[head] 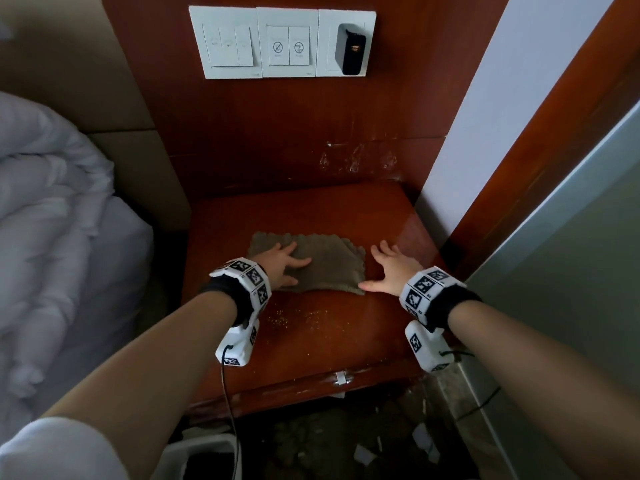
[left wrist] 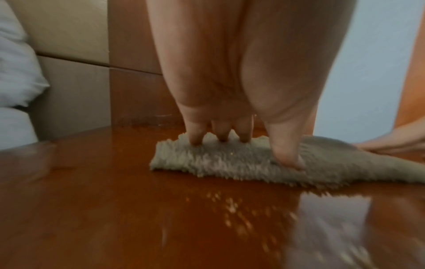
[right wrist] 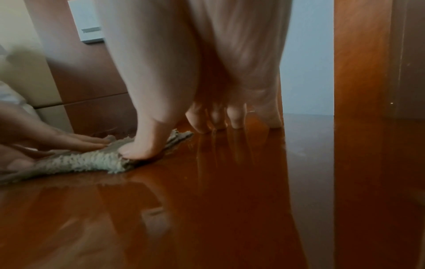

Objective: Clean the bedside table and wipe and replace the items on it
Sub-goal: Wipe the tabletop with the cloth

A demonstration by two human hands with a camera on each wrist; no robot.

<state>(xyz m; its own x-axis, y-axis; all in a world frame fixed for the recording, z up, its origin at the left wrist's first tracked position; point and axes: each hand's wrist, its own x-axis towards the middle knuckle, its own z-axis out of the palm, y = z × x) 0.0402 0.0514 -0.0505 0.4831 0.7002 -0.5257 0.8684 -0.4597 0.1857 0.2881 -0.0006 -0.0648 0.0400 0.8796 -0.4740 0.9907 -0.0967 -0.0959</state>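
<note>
Hotel-style bedside corner, glossy red-brown wood all round. At far left, a rumpled white duvet (head: 45,209) against a beige padded headboard (head: 114,98). Just right of that, the bedside table (head: 239,216), its top bare but for one cloth and a scatter of pale crumbs (head: 298,318) near the front edge. On the wood panel above, a row of white wall switches (head: 259,43), with a black plug-in adapter (head: 351,50) in the rightmost plate.

Mid-table, a grey-brown fluffy cloth (head: 329,261) lying flat. Left hand (head: 282,265) pressed palm-down on the cloth's left half, fingers spread and nearly straight, thumb flat on the pile; in the left wrist view the fingertips (left wrist: 195,140) sunk into the nap. Right hand (head: 391,268) spread just beside the cloth's right edge, thumb (right wrist: 142,149) pinning the near right corner, the other fingers straight and resting on bare wood, gripping nothing.

Further right, a pale blue-white wall, then a wooden door frame (head: 540,143) and a frosted glass panel (head: 571,271). Below the table front, a metal drawer pull (head: 341,377), bits of paper litter (head: 363,455) on the dark floor, and a white bin (head: 197,459) at lower left.
</note>
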